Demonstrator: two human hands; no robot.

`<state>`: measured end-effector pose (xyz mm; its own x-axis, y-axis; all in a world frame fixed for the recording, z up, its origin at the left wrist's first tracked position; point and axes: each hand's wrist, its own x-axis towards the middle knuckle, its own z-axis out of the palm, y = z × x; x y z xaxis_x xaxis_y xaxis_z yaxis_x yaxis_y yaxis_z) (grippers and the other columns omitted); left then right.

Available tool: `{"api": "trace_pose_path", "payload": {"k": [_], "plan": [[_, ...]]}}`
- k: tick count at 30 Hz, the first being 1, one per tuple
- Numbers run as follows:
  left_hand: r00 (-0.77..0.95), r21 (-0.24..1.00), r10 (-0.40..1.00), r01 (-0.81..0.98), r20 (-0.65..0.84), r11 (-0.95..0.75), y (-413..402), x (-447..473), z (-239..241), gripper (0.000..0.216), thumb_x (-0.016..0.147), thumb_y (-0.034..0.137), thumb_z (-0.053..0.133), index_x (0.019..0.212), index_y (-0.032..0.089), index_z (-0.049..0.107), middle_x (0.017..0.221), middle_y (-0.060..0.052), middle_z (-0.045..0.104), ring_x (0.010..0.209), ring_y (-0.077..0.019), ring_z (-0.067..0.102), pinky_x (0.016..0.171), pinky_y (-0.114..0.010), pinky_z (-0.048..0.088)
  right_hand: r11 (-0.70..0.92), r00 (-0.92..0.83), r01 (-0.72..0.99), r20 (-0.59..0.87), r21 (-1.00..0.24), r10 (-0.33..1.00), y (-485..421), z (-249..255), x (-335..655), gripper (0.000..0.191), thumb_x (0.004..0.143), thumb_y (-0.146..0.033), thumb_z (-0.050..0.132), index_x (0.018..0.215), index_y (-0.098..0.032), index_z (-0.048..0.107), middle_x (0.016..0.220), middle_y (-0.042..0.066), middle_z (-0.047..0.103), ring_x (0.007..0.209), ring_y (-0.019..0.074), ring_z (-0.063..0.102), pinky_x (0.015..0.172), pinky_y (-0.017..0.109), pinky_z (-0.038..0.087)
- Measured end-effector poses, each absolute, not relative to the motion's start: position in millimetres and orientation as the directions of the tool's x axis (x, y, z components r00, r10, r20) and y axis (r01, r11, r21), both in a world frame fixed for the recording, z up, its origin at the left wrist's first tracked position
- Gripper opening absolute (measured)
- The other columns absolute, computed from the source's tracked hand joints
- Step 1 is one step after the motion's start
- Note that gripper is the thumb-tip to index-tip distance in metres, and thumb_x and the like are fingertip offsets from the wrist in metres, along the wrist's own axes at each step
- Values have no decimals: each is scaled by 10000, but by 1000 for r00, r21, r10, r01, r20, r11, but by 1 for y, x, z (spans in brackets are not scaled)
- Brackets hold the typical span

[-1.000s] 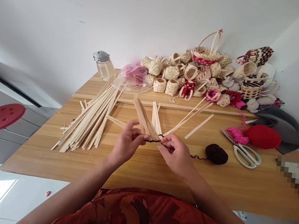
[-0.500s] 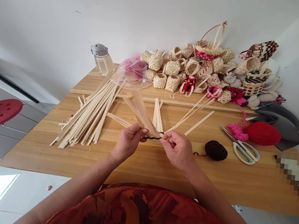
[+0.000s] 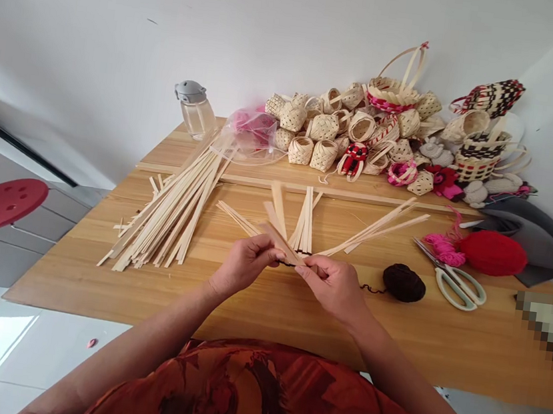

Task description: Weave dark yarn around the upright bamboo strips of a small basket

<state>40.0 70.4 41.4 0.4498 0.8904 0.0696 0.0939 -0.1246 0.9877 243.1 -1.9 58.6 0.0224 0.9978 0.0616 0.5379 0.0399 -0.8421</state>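
Pale flat wooden strips (image 3: 306, 221) fan out from between my hands over the table, with dark brown yarn (image 3: 290, 264) running across their near ends. My left hand (image 3: 249, 262) is closed, thumb and fingers pinching the strips beside the yarn. On the other side, my right hand (image 3: 335, 283) is closed too, its thumb pressed against the base of the strips. One strip (image 3: 277, 237) slants up toward me between the hands. A dark brown yarn ball (image 3: 403, 282) lies right of my right hand, its loose end trailing toward that hand. The fingertips partly hide the woven base.
Loose strips (image 3: 165, 207) lie piled at the left, below a water bottle (image 3: 196, 113) and a plastic bag (image 3: 249, 136). Several small woven baskets (image 3: 324, 127) are heaped at the back. Scissors (image 3: 458, 283) and red yarn (image 3: 495, 252) lie at the right.
The raised strips between my hands have separated and lowered, some now lying farther forward. My right hand has closed in on the strips' base, and the view has shifted slightly.
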Motion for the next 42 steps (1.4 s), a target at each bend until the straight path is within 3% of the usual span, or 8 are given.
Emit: {"api": "trace_pose_path", "payload": {"k": [3, 7, 14, 20, 25, 29, 35, 42], "plan": [[445, 984, 891, 100, 86, -145, 69, 40, 41, 176, 825, 325, 730, 835, 150, 733, 720, -31, 710, 667, -129, 648, 667, -243, 566, 44, 48, 482, 76, -875, 996, -1, 54, 239, 308, 883, -450, 620, 801, -182, 748, 512, -57, 383, 484, 103, 297, 480, 264, 225], [379, 1000, 925, 13, 19, -26, 69, 41, 37, 201, 800, 334, 740, 757, 145, 685, 726, -20, 702, 667, -127, 663, 662, -260, 601, 73, 109, 489, 144, -869, 984, -1, 51, 234, 303, 868, -422, 641, 714, -168, 704, 499, -62, 352, 492, 98, 289, 497, 261, 243], [378, 987, 921, -80, -96, 136, 71, 39, 34, 333, 709, 422, 824, 715, 135, 656, 761, -28, 712, 722, -153, 691, 579, -259, 631, 81, 136, 453, 159, -888, 978, -2, 48, 231, 285, 866, -403, 640, 728, -162, 708, 498, -64, 357, 490, 97, 294, 497, 257, 258], [427, 993, 903, -84, -41, 84, 72, 41, 37, 313, 708, 417, 834, 745, 137, 699, 791, -35, 738, 733, -143, 695, 663, -267, 639, 83, 148, 457, 168, -886, 975, -1, 46, 231, 291, 857, -400, 645, 710, -153, 696, 490, -70, 336, 483, 89, 279, 489, 251, 250], [373, 987, 926, -120, -53, 105, 73, 40, 32, 309, 710, 415, 829, 727, 143, 683, 744, -27, 722, 724, -149, 693, 631, -255, 631, 92, 182, 455, 193, -886, 964, -3, 40, 231, 289, 854, -393, 652, 710, -147, 697, 492, -69, 336, 482, 86, 279, 486, 248, 256], [435, 985, 897, -106, -79, 139, 74, 40, 32, 317, 701, 425, 830, 729, 144, 687, 767, -38, 723, 724, -157, 685, 595, -257, 624, 69, 182, 448, 167, -891, 969, -5, 39, 235, 297, 849, -405, 654, 703, -148, 687, 496, -68, 337, 484, 88, 281, 484, 247, 251], [529, 998, 848, -51, 10, 21, 69, 41, 40, 301, 761, 407, 792, 892, 141, 739, 837, -68, 738, 717, -156, 681, 676, -285, 619, 45, 191, 438, 142, -898, 971, -4, 43, 237, 307, 847, -417, 652, 699, -150, 684, 494, -67, 337, 483, 90, 277, 479, 250, 240], [430, 1000, 902, -20, 27, -20, 64, 49, 30, 271, 770, 405, 774, 871, 156, 736, 820, -61, 725, 762, -198, 686, 560, -269, 609, 68, 189, 427, 163, -902, 968, -6, 41, 232, 309, 855, -403, 648, 676, -151, 664, 492, -72, 326, 477, 86, 268, 473, 248, 231]]}}
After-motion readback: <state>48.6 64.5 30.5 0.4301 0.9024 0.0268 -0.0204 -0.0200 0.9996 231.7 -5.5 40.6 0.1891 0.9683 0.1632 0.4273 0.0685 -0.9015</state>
